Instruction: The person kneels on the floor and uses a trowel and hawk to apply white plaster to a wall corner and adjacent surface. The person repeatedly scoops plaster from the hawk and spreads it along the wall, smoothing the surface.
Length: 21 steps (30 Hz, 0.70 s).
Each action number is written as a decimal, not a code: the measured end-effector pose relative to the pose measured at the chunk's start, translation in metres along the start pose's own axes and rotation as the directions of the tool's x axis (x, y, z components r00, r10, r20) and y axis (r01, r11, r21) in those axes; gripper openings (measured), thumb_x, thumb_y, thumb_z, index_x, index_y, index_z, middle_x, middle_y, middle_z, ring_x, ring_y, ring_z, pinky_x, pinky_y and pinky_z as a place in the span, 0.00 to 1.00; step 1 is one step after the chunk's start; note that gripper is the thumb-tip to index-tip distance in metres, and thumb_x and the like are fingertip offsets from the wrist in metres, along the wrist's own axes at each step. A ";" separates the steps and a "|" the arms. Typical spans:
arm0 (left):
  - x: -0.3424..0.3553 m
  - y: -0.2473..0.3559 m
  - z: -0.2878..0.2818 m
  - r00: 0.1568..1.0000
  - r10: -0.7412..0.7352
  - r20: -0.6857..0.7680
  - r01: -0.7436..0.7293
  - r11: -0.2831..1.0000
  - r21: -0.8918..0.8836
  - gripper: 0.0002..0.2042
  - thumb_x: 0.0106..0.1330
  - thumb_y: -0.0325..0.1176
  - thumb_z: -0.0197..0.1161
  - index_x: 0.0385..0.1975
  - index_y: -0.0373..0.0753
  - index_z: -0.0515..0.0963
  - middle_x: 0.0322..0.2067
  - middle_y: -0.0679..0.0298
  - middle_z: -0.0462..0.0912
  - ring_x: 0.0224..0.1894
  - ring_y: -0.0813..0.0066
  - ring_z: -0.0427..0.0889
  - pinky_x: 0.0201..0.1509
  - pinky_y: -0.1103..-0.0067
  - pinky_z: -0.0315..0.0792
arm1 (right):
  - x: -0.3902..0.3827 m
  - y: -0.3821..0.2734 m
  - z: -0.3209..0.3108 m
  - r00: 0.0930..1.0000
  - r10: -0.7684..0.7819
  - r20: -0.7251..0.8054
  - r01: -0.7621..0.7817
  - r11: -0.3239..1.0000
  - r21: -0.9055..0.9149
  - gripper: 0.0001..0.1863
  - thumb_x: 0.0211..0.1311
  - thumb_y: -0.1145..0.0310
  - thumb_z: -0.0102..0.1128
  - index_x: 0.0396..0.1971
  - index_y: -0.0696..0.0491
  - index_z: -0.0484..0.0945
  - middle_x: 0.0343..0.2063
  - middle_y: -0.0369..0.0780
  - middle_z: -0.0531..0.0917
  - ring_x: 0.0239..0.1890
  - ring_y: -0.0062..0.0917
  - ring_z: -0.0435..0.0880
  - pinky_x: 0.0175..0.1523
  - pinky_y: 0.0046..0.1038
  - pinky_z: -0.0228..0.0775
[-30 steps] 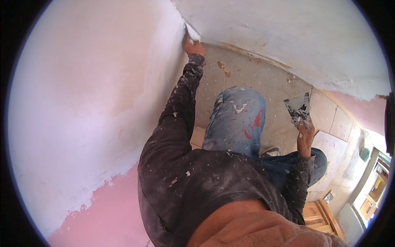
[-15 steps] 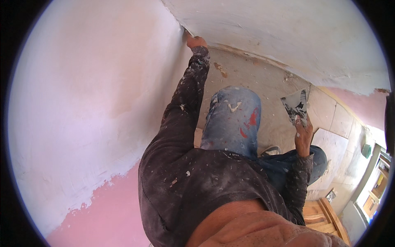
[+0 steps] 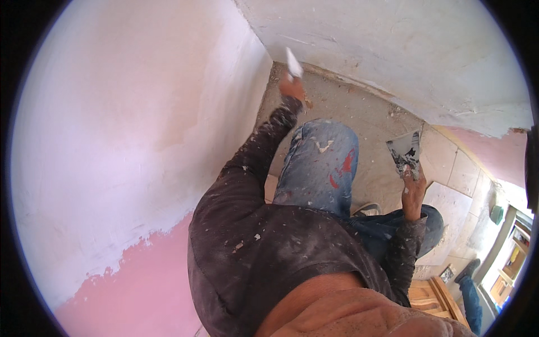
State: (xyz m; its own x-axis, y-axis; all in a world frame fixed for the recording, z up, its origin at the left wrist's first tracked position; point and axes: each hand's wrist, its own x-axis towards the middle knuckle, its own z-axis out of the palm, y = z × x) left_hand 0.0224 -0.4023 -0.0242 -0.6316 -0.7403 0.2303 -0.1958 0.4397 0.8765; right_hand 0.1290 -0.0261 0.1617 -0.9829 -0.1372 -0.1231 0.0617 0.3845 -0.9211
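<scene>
My left hand (image 3: 291,87), blurred, grips a pale, narrow blade tool (image 3: 293,62) just off the inside corner where the left wall (image 3: 140,112) meets the far wall (image 3: 359,39), near the floor. My right hand (image 3: 414,191) holds a wide scraper (image 3: 403,147) upright beside my right leg, its blade smeared with grey and dark residue. My jeans knee (image 3: 320,163), marked with red and cream paint, is between my hands.
Dusty bare concrete floor (image 3: 370,129) meets pale tiles (image 3: 449,157) at the right, with a loose slab (image 3: 449,213), wooden panel (image 3: 426,297) and green object (image 3: 496,214). Another person's jeans-clad leg (image 3: 470,297) shows beside a bright opening (image 3: 505,281). Pink paint (image 3: 123,292) covers the lower-left wall.
My left hand has come away from the wall corner, moving right and toward me with the pale tool. Another person's leg has appeared at the lower right. My right hand has barely moved.
</scene>
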 end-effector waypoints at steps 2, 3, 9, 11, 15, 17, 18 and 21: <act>0.038 -0.012 -0.020 0.990 0.069 -0.119 -0.070 0.998 -0.006 0.16 0.56 0.27 0.57 0.45 0.29 0.72 0.38 0.44 0.78 0.44 0.46 0.76 0.49 0.67 0.68 | 0.001 0.003 0.000 1.000 0.016 0.023 -0.015 0.999 -0.052 0.20 0.63 0.66 0.48 0.47 0.67 0.69 0.38 0.47 0.79 0.42 0.27 0.74 0.49 0.26 0.63; 0.053 0.009 -0.024 0.987 0.089 -0.131 -0.100 0.992 -0.076 0.17 0.55 0.26 0.57 0.45 0.28 0.72 0.39 0.44 0.78 0.45 0.47 0.76 0.51 0.67 0.67 | 0.003 0.004 -0.003 1.000 0.026 0.012 -0.025 0.996 -0.084 0.19 0.63 0.67 0.48 0.47 0.67 0.69 0.38 0.47 0.79 0.42 0.27 0.74 0.49 0.25 0.63; 0.116 0.036 -0.029 0.923 0.335 -0.192 -0.354 0.932 -0.075 0.25 0.54 0.21 0.52 0.56 0.30 0.63 0.37 0.44 0.78 0.44 0.53 0.78 0.49 0.70 0.71 | 0.002 -0.008 0.001 0.996 -0.031 0.088 0.036 0.998 -0.051 0.19 0.63 0.67 0.48 0.47 0.67 0.69 0.39 0.47 0.79 0.41 0.27 0.74 0.49 0.25 0.63; 0.102 0.038 0.009 0.989 0.042 -0.142 -0.039 0.999 0.027 0.32 0.53 0.22 0.54 0.61 0.29 0.53 0.39 0.41 0.77 0.44 0.52 0.78 0.50 0.70 0.71 | 0.003 -0.011 0.004 0.995 0.006 0.103 -0.002 0.999 -0.043 0.19 0.63 0.67 0.47 0.47 0.67 0.69 0.39 0.47 0.78 0.41 0.28 0.74 0.49 0.25 0.63; -0.011 0.084 0.073 0.974 0.105 0.199 -0.111 0.994 0.021 0.36 0.56 0.27 0.56 0.64 0.31 0.46 0.40 0.37 0.75 0.45 0.45 0.76 0.51 0.66 0.69 | 0.004 -0.010 0.005 0.999 -0.036 0.024 0.037 0.998 -0.057 0.19 0.63 0.68 0.47 0.47 0.68 0.68 0.38 0.49 0.79 0.41 0.29 0.74 0.49 0.26 0.63; -0.031 0.089 0.067 0.927 0.089 0.365 -0.071 0.996 -0.062 0.33 0.57 0.29 0.56 0.63 0.33 0.51 0.41 0.37 0.75 0.46 0.45 0.75 0.50 0.65 0.69 | 0.005 -0.012 0.002 0.998 0.004 0.055 0.001 0.997 -0.080 0.20 0.63 0.67 0.47 0.48 0.68 0.68 0.38 0.49 0.79 0.41 0.30 0.74 0.49 0.27 0.63; -0.030 0.069 0.060 0.933 0.132 0.335 -0.106 0.990 -0.095 0.31 0.57 0.30 0.56 0.62 0.33 0.54 0.42 0.38 0.74 0.46 0.45 0.75 0.49 0.66 0.69 | 0.004 -0.014 0.003 0.996 0.023 0.082 -0.016 0.996 -0.084 0.20 0.63 0.67 0.47 0.48 0.67 0.68 0.38 0.49 0.79 0.41 0.30 0.74 0.49 0.27 0.63; -0.026 0.022 0.026 0.910 0.066 0.410 -0.068 0.998 -0.009 0.25 0.59 0.33 0.55 0.57 0.33 0.62 0.41 0.40 0.76 0.45 0.45 0.76 0.46 0.66 0.70 | -0.003 -0.005 0.000 0.998 0.034 0.055 -0.028 0.993 -0.116 0.20 0.64 0.66 0.47 0.48 0.67 0.68 0.39 0.46 0.78 0.41 0.28 0.74 0.48 0.25 0.63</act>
State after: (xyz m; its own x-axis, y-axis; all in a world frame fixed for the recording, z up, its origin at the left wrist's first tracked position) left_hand 0.0152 -0.3596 -0.0216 -0.8948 -0.4364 0.0941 -0.1457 0.4847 0.8625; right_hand 0.1312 -0.0276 0.1664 -0.9692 -0.1737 -0.1747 0.0683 0.4918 -0.8680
